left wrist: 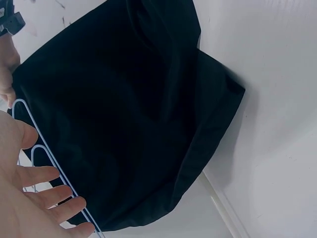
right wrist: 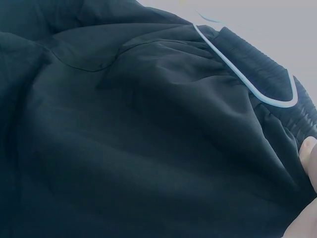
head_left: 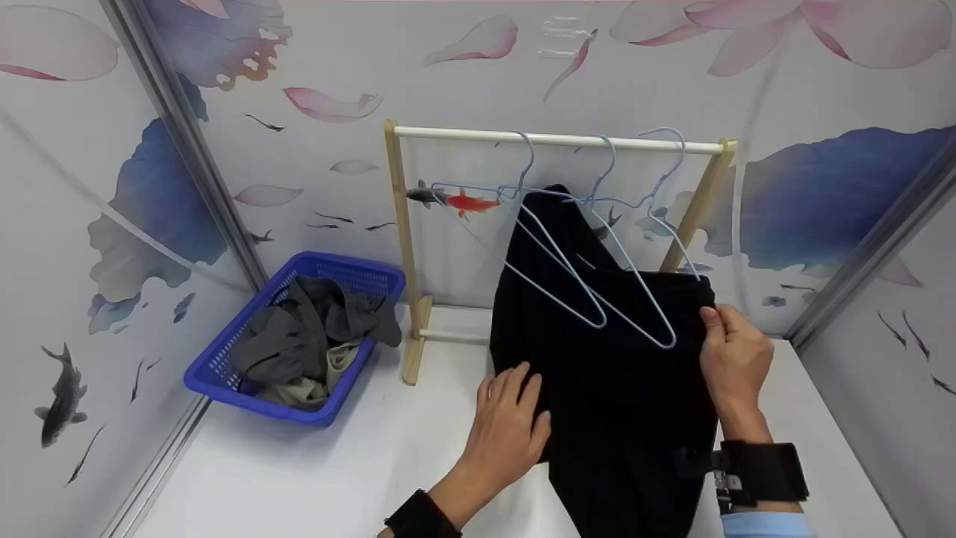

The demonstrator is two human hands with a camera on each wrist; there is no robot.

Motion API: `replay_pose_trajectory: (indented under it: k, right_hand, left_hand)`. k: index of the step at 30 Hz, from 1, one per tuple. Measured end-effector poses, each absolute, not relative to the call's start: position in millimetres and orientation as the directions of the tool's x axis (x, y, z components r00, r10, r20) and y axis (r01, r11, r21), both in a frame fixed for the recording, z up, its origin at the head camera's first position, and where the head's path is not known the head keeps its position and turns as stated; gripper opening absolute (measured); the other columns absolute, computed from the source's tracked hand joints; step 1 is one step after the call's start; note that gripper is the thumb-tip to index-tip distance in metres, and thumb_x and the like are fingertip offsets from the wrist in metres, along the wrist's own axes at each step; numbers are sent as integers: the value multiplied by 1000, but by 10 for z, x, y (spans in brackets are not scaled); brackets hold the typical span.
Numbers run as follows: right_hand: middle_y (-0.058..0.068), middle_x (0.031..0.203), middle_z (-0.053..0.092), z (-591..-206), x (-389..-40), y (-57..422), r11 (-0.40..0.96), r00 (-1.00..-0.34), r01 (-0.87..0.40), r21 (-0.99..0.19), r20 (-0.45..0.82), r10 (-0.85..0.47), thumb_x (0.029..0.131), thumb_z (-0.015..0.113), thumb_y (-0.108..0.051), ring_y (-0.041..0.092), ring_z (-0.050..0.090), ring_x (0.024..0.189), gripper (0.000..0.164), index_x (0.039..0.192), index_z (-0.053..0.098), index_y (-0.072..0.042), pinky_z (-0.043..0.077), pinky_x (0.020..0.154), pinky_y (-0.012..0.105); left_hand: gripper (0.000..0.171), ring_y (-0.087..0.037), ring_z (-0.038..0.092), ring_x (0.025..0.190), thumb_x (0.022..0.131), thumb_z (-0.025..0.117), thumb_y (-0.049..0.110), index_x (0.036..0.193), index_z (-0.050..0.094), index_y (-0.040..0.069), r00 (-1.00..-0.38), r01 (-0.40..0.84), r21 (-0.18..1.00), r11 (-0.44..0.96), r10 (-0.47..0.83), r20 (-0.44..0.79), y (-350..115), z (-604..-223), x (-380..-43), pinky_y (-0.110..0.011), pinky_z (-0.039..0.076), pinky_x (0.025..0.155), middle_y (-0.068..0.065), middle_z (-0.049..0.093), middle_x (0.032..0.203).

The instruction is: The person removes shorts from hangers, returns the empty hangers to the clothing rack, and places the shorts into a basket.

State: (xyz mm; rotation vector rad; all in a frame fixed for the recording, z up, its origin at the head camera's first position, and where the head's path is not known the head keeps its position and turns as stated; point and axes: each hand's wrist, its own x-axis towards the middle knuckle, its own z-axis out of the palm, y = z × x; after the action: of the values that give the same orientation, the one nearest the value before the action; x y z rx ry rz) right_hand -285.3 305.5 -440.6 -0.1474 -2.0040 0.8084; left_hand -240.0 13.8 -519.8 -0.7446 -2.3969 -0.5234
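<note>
**Black elastic-waist trousers at the rack; right hand pinching the waist edge, left hand loose at the opposite side**

Printed wall panels (head_left: 463,90): lotus petals, blue leaves and fish on white, enclosing three sides. White tabletop (head_left: 358,467) below them. On it, a clothes rack (head_left: 564,140), wooden end frames with a white rail.

Black trousers (head_left: 620,396): in front of the rack's right half, waist end up, lower part extending toward the wearer. Gathered waistband (right wrist: 257,54) clear in the right wrist view.

Blue plastic basket (head_left: 254,406): perforated, left of the rack, holding rumpled grey garments (head_left: 287,336) and a beige cloth (head_left: 299,392); some grey fabric overhangs the right rim.

Three light-blue wire hangers (head_left: 613,161) at the rail. Lower corners of two lie in front of the black cloth; the rightmost reaches down to the waistband.

Right hand (head_left: 738,355): thumb and curled fingers pinch the trousers at the waist's right end. Left hand (head_left: 508,422): fingers extended, slightly spread, at the left edge of the cloth; cannot tell whether it touches.

Black wrist straps (head_left: 769,472) on both wrists; light-blue sleeve (head_left: 769,524) at right.
</note>
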Motion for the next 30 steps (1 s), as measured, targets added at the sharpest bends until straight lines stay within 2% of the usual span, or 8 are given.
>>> replay_pose_trajectory:
  k: [7,11,16,22,24,26,28,30]
  right_hand:
    - [22,70,63,-4428,-2848,3069,776,-520,-232,-586,749,410,88,70,-14,44,56,64,22,75,64,3,32,60,34]
    - [21,76,66,-4452,-2834,3075,758,-516,-243,-605,743,427,88,70,-13,43,57,65,19,79,67,3,33,62,31]
    - [21,78,67,-4489,-2819,3073,750,-514,-241,-616,737,439,89,69,-12,37,56,65,18,81,68,4,34,62,28]
    - [21,78,68,-4540,-2795,3065,749,-513,-228,-622,730,451,89,70,-12,31,53,65,16,82,69,3,35,63,26]
    - [20,76,67,-4551,-2783,3063,745,-518,-227,-627,725,453,88,70,-12,23,51,62,16,81,68,3,34,62,27]
    - [20,73,65,-4558,-2774,3063,743,-523,-224,-630,721,454,88,70,-12,10,47,59,17,79,68,2,32,60,26]
    - [20,72,65,-4560,-2767,3063,741,-526,-224,-633,719,455,89,70,-12,-5,39,60,18,79,67,2,32,60,26]
    - [20,73,65,-4561,-2763,3064,741,-522,-226,-632,721,456,89,69,-12,-14,34,62,18,80,67,3,32,60,27]
  left_hand:
    - [43,-30,48,123,96,54,26,130,57,0,-678,615,197,763,385,626,144,-5205,-2404,-53,37,101,-16,49,139]
    - [43,-30,48,124,95,56,26,131,57,1,-682,612,200,765,384,623,147,-5206,-2403,-52,36,102,-16,49,139]
    - [44,-30,49,122,92,62,23,130,57,1,-674,617,201,761,378,635,148,-5207,-2400,-53,37,101,-17,49,138]
    - [43,-30,48,123,94,58,24,130,56,1,-682,615,206,761,382,623,144,-5214,-2393,-54,36,101,-17,49,138]
    - [43,-30,48,124,94,58,24,131,56,2,-686,613,207,763,383,619,142,-5214,-2389,-54,36,101,-17,49,138]
    - [43,-30,47,124,94,58,25,130,56,2,-688,610,206,765,384,616,141,-5215,-2388,-54,36,101,-17,49,138]
    - [43,-29,47,124,95,56,26,130,56,2,-690,606,201,769,384,613,137,-5217,-2386,-53,36,101,-16,49,138]
    - [42,-29,47,124,96,54,27,130,57,2,-692,603,197,773,385,610,135,-5219,-2387,-53,36,102,-16,49,138]
